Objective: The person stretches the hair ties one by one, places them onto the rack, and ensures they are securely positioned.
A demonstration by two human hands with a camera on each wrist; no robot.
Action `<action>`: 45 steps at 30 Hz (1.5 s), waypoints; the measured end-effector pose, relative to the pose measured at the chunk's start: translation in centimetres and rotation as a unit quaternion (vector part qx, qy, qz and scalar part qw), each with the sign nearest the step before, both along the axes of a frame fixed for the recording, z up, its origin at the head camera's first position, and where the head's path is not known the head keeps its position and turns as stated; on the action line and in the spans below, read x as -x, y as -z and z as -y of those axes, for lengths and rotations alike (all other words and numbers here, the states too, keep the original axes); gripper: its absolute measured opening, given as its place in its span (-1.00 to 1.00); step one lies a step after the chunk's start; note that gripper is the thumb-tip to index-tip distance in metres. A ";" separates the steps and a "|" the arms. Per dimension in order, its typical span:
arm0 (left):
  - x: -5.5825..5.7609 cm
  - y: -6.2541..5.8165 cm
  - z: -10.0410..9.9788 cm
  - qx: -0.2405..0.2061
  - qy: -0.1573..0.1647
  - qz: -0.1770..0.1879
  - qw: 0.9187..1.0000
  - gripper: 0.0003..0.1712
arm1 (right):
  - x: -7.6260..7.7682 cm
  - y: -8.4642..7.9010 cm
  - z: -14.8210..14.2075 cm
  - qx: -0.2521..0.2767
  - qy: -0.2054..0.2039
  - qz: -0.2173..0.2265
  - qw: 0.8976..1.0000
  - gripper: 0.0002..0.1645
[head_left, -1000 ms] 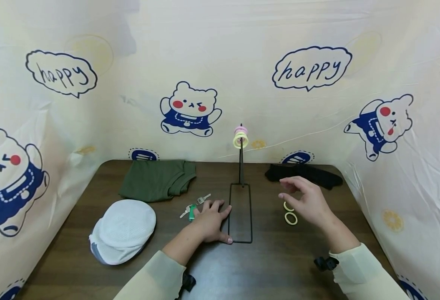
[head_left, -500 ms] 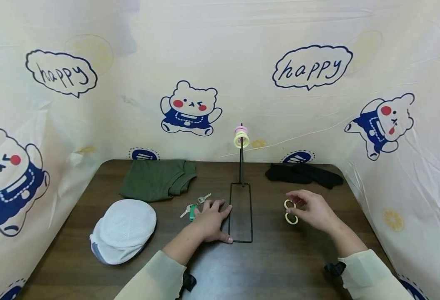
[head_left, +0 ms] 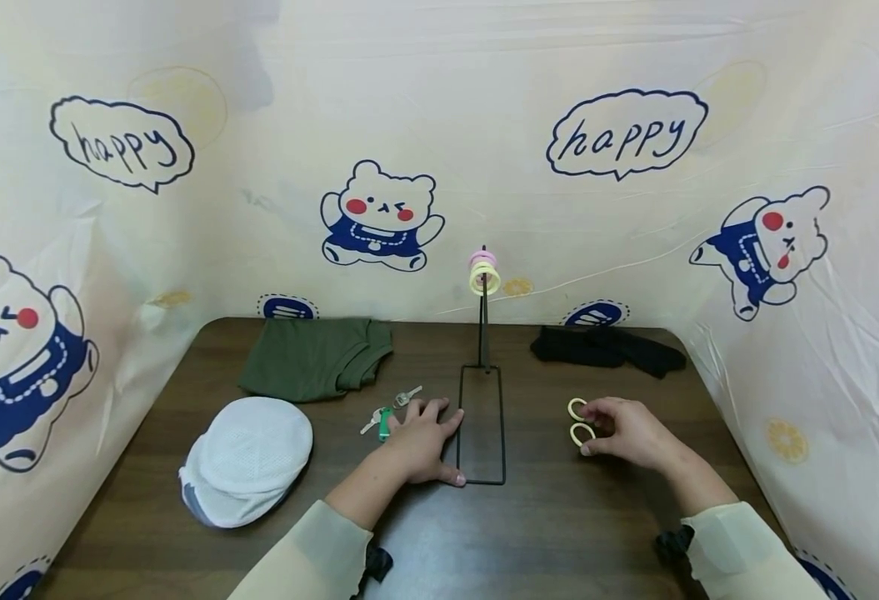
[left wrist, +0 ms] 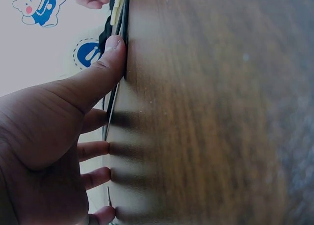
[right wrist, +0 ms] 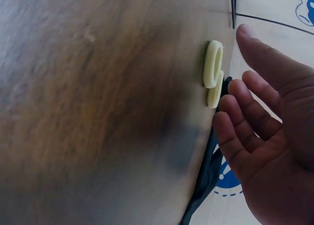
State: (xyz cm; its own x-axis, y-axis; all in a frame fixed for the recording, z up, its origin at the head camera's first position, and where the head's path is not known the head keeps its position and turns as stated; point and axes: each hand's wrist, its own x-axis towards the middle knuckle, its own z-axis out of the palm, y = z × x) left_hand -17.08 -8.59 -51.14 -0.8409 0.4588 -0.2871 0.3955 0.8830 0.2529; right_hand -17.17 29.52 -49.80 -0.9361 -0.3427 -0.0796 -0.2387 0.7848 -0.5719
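My left hand (head_left: 418,442) lies with spread fingers on the table, its thumb on the near corner of a black wire stand (head_left: 503,442). In the left wrist view, the thumb (left wrist: 112,53) rests along the stand's thin bar. Pale yellow and pink rings (head_left: 483,282) hang at the top of the stand's upright. On the right, my right hand (head_left: 630,433) is low over the table, thumb and fingers apart beside two loose yellow rings. The nearer ring (right wrist: 213,63) shows whole in the right wrist view, the farther ring (right wrist: 215,93) partly behind it.
Keys with a green tag (head_left: 384,423) lie by my left fingers. A white cap (head_left: 252,458) and a folded green cloth (head_left: 307,360) are at the left of the table. Black fabric (head_left: 607,348) lies at the back right, before a printed curtain (head_left: 499,100).
My right hand has come down to the two loose rings, its thumb shifting toward the near ring. The left hand stays on the stand's base.
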 end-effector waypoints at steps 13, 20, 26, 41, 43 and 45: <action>0.0 -0.1 -0.1 0.002 -0.001 0.000 1.000 0.30 | 0.0 0.7 -0.3 -0.021 -0.016 -0.002 1.000 -0.57; 0.0 -0.1 -0.1 0.005 -0.001 0.002 1.000 0.30 | 0.0 1.1 -0.2 -0.025 -0.025 -0.037 0.999 -0.71; 0.0 -0.1 -0.1 0.006 -0.001 0.006 1.000 0.30 | 0.0 1.0 -0.1 -0.034 -0.037 -0.050 0.997 -0.79; -0.1 -0.2 0.0 0.000 -0.001 0.004 1.000 0.30 | -0.5 -0.4 1.4 -0.015 -0.038 -0.098 0.994 -0.80; -0.1 -0.3 -0.1 -0.001 -0.001 0.004 1.000 0.30 | -0.6 -0.7 1.7 -0.014 -0.039 -0.101 0.994 -0.80; -0.1 -0.3 -0.1 -0.002 -0.002 0.005 1.000 0.30 | -0.7 -1.0 2.0 -0.010 -0.044 -0.107 0.993 -0.79</action>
